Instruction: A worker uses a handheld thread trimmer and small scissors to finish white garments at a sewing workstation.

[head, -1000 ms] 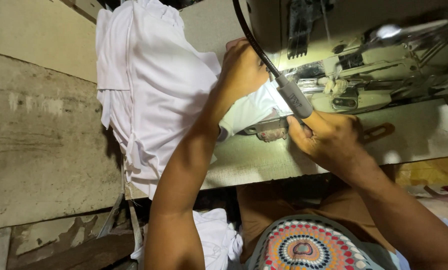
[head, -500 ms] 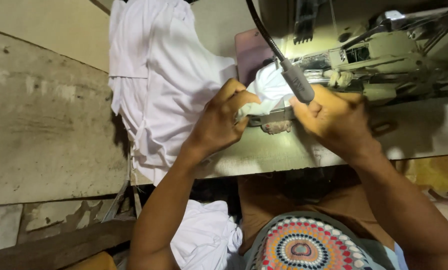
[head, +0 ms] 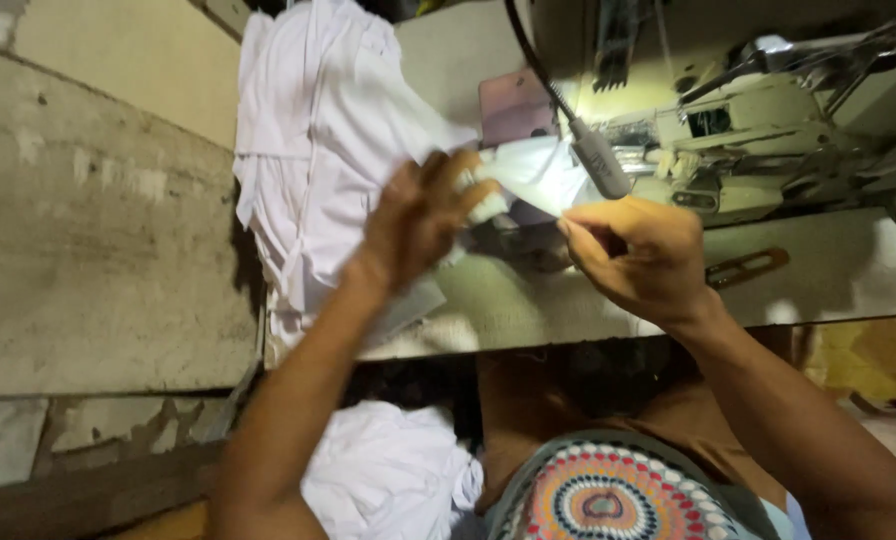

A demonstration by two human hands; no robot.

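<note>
My left hand (head: 420, 222) and my right hand (head: 636, 255) both pinch a small piece of white cloth (head: 528, 172), lifted a little above the sewing table (head: 528, 300) in front of the sewing machine (head: 758, 140). The left hand grips its left end, the right hand its lower right edge. The cloth is stretched between them, just left of the machine's lamp on its black flexible neck (head: 600, 160).
A heap of white garments (head: 318, 140) hangs over the table's left end. More white fabric (head: 388, 470) lies below the table by my lap. A bare concrete wall (head: 78, 230) runs along the left. A brown tool (head: 746, 268) lies on the table at right.
Both hands have drawn the white piece away from the machine's needle area and lifted it toward me; the left hand moved left and down, and the camera shifted.
</note>
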